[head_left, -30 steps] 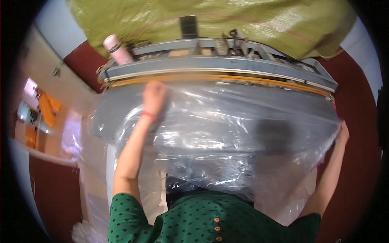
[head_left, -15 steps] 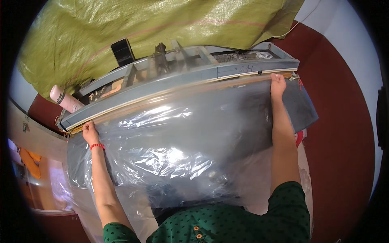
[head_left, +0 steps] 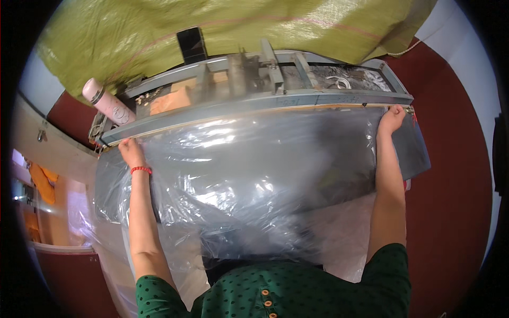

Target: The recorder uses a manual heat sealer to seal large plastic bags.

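A wide sheet of clear plastic film spreads, wrinkled and shiny, over a dark grey surface in front of me. My left hand, a red bead bracelet at its wrist, is closed on the film's far left edge. At the far right corner my right hand pinches the same edge. Both hands lie close against the front bar of a long grey metal frame. A thin pale strip runs along under this bar. What the fingertips do beneath the fists is hidden.
A pink bottle leans at the frame's left end. Behind the frame a black phone stands against a yellow-green woven tarp. White cord or tape and a peach-coloured piece lie inside the frame. A cabinet door is at left.
The view has shifted, with the frame's inside showing more. The gap along the front bar looks narrower. Both hands still hold the film's edge near the bar.
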`<act>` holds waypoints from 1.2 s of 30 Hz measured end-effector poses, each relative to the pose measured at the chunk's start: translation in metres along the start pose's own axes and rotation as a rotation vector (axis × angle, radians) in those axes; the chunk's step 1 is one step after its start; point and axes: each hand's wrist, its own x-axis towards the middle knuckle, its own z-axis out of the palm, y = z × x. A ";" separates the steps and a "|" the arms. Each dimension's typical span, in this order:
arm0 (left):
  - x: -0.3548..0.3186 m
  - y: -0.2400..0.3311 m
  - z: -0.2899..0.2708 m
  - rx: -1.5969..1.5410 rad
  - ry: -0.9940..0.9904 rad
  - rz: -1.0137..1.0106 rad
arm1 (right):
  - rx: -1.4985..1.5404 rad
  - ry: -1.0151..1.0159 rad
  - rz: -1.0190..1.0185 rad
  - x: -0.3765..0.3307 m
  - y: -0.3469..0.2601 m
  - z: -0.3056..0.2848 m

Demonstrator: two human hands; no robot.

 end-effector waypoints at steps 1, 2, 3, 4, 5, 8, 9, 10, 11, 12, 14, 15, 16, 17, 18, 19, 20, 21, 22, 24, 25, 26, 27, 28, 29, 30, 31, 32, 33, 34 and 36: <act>-0.003 0.007 -0.008 0.000 0.020 0.003 | -0.138 0.034 -0.124 -0.015 -0.032 0.001; -0.005 0.015 -0.013 -0.039 -0.163 0.069 | -0.076 -0.014 -0.287 -0.022 -0.047 0.006; -0.008 0.021 -0.024 -0.064 -0.335 0.133 | -0.001 -0.080 -0.419 -0.050 -0.088 0.013; -0.020 0.038 -0.027 -0.066 -0.326 0.133 | 0.088 -0.243 -0.435 -0.076 -0.125 0.012; -0.035 0.068 -0.042 -0.122 -0.419 0.119 | 0.237 -0.427 -0.458 -0.108 -0.156 0.021; -0.060 0.114 -0.079 -0.274 -0.439 0.100 | 0.220 -0.703 -0.891 -0.194 -0.229 0.028; -0.063 0.122 -0.089 -0.385 -0.400 0.096 | 0.244 -0.708 -0.897 -0.206 -0.237 0.025; -0.062 0.126 -0.100 -0.410 -0.404 0.109 | 0.235 -0.883 -0.920 -0.218 -0.241 0.025; -0.060 0.128 -0.109 -0.401 -0.382 0.120 | 0.220 -1.057 -0.942 -0.230 -0.243 0.024; -0.057 0.122 -0.116 -0.359 -0.354 0.105 | 0.245 -1.066 -0.953 -0.239 -0.239 0.023; -0.042 0.087 -0.143 -0.255 -0.358 0.060 | 0.398 -1.443 -0.196 -0.244 -0.220 0.018; -0.034 0.072 -0.161 -0.245 -0.335 0.063 | 0.363 -1.351 -0.197 -0.237 -0.210 0.015; -0.029 0.057 -0.182 0.235 -0.412 0.185 | 0.253 -1.310 -0.207 -0.222 -0.202 0.005; -0.028 0.042 -0.199 0.717 -0.485 0.290 | 0.202 -1.244 -0.128 -0.203 -0.186 -0.004; -0.033 0.027 -0.217 0.887 -0.516 0.384 | 0.021 -1.113 -0.178 -0.180 -0.169 -0.015; -0.044 0.027 -0.222 0.887 -0.517 0.375 | -0.041 -1.005 -0.209 -0.150 -0.142 -0.029; -0.057 0.032 -0.223 0.932 -0.542 0.460 | -0.130 -0.879 -0.311 -0.119 -0.108 -0.045; -0.074 0.038 -0.227 0.984 -0.563 0.538 | -0.250 -0.825 -0.305 -0.093 -0.084 -0.065; -0.096 0.052 -0.227 0.942 -0.616 0.545 | -0.332 -0.746 -0.346 -0.068 -0.056 -0.084; -0.133 0.069 -0.225 0.834 -0.735 0.531 | -0.500 -0.678 -0.330 -0.026 -0.012 -0.120; -0.146 0.076 -0.226 0.733 -0.844 0.518 | -0.504 -0.685 -0.330 -0.015 -0.002 -0.130; -0.155 0.081 -0.229 0.740 -0.847 0.505 | -0.573 -0.640 -0.330 -0.007 0.006 -0.138; -0.164 0.085 -0.233 0.617 -0.822 0.489 | -0.648 -0.593 -0.331 -0.002 0.009 -0.146; -0.173 0.089 -0.235 0.495 -0.796 0.472 | -0.659 -0.606 -0.330 0.002 0.012 -0.152; -0.185 0.095 -0.235 0.498 -0.804 0.459 | -0.661 -0.599 -0.335 0.006 0.014 -0.157; -0.197 0.105 -0.233 0.296 -0.887 0.331 | -0.655 -0.589 -0.337 0.008 0.015 -0.158; -0.209 0.115 -0.230 0.095 -0.957 0.200 | -0.655 -0.598 -0.333 0.007 0.016 -0.157; -0.226 0.125 -0.221 0.082 -0.968 0.186 | -0.672 -0.596 -0.340 0.007 0.017 -0.156; -0.238 0.124 -0.213 0.087 -0.965 0.184 | -0.685 -0.592 -0.350 0.006 0.016 -0.154; -0.248 0.123 -0.207 0.287 -1.060 0.266 | -0.677 -0.599 -0.347 0.005 0.015 -0.153; -0.242 0.125 -0.208 0.497 -1.148 0.352 | -0.700 -0.616 -0.285 0.004 0.014 -0.152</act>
